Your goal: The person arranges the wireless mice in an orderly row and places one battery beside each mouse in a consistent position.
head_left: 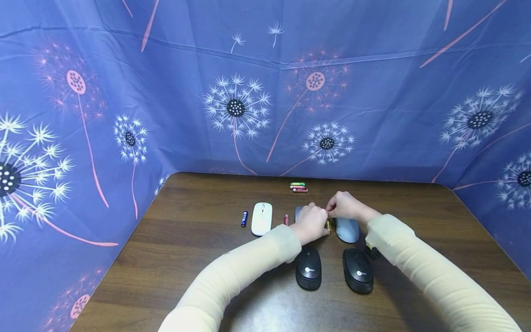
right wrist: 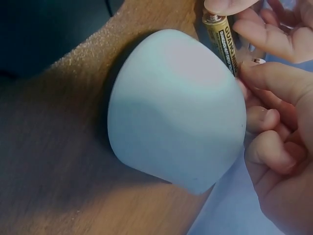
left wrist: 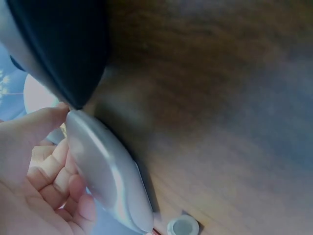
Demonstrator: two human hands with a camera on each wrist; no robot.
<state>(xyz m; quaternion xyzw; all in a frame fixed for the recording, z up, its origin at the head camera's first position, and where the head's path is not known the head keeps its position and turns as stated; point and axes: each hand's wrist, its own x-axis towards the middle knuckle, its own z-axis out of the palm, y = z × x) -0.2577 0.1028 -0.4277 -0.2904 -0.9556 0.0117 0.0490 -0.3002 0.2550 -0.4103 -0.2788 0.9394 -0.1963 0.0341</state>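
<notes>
A brown wooden table (head_left: pixel 186 207) has blue dandelion-print cloth (head_left: pixel 186 115) rising behind its back edge and at both sides. Near the middle, both hands meet at a gold battery (right wrist: pixel 224 44): the left hand (head_left: pixel 309 223) pinches one end, the right hand (head_left: pixel 346 206) the other. A pale mouse (head_left: pixel 347 229) sits just beside them; two black mice (head_left: pixel 309 269) lie nearer the front. Wide wood stretches from the blue battery (head_left: pixel 244 219) to the left edge.
</notes>
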